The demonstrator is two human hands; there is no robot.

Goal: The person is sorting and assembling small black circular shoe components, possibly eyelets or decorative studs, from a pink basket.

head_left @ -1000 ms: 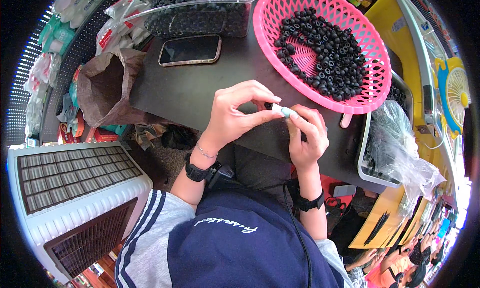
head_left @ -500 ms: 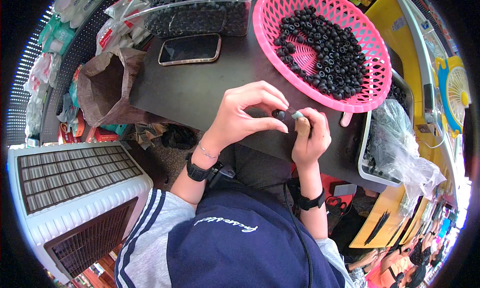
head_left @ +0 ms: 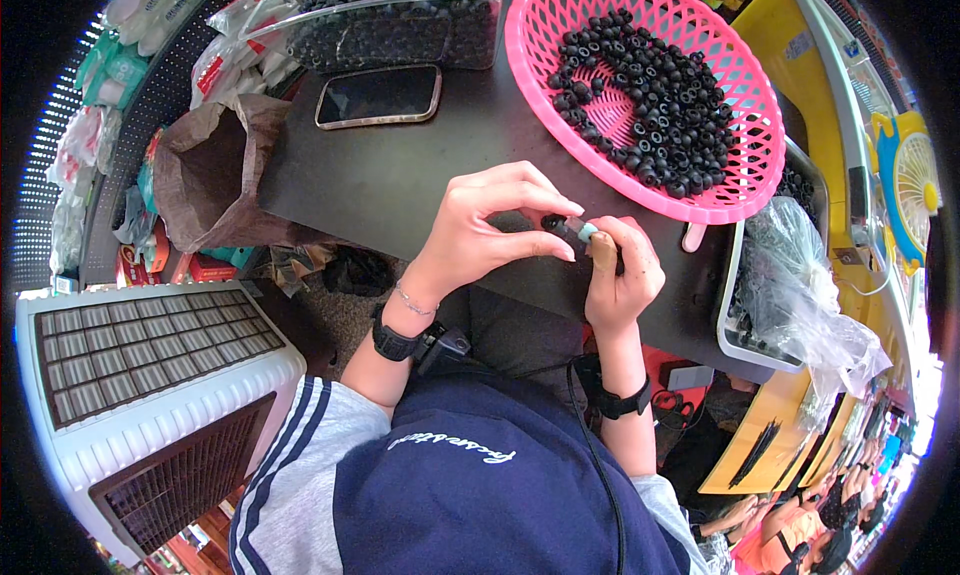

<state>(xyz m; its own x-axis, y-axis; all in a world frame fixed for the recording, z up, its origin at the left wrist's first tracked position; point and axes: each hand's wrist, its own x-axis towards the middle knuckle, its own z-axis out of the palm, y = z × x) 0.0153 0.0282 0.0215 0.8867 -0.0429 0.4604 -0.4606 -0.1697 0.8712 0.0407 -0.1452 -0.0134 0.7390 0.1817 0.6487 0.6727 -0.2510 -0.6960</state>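
Above the dark table's near edge, my left hand (head_left: 482,223) pinches a small round black part (head_left: 551,221) between thumb and fingertips. My right hand (head_left: 624,275) is closed on a small tool (head_left: 587,232) with a light blue end and a thin dark blade-like tip. That tip meets the black part. A tan cover wraps a digit of the right hand. Beyond and to the right, a pink plastic basket (head_left: 640,197) holds many black ring-shaped parts (head_left: 655,125), similar in look to the one I hold.
A clear bin (head_left: 400,45) of black parts stands at the far left of the table, with a phone (head_left: 380,97) before it. On the right is a tray (head_left: 730,315) under a plastic bag (head_left: 805,285). A brown bag (head_left: 215,180) and an air cooler (head_left: 150,355) stand left.
The tool's tip has moved slightly left and down against the black part, and the part has turned a little in my left fingers. The arms have barely moved.
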